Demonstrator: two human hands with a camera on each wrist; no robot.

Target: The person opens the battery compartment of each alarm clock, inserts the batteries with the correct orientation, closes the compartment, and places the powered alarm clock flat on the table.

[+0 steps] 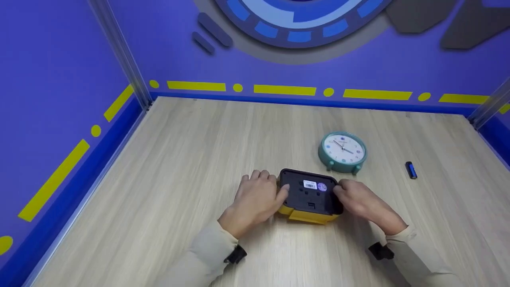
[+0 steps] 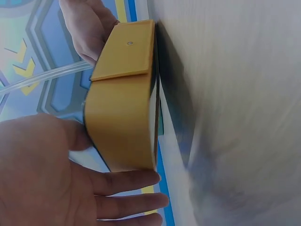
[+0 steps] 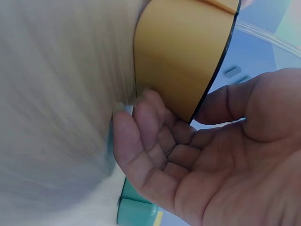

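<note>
A yellow-cased clock (image 1: 310, 193) is face down between both hands, its black back with a barcode label turned up. My left hand (image 1: 257, 197) grips its left end, thumb on the back rim and fingers at the side. At the right end, my right hand (image 1: 360, 199) pinches the case between the thumb and curled fingers. In the left wrist view a narrow gap shows between the yellow case (image 2: 120, 117) and the tabletop. The right wrist view shows the curled right fingers (image 3: 148, 117) against the case's end.
Behind the yellow clock, a round teal alarm clock (image 1: 343, 149) lies face up on the wooden table (image 1: 199, 139). A blue-and-black battery (image 1: 411, 170) lies to the right. Blue panels (image 1: 279, 71) border the table at the back and sides.
</note>
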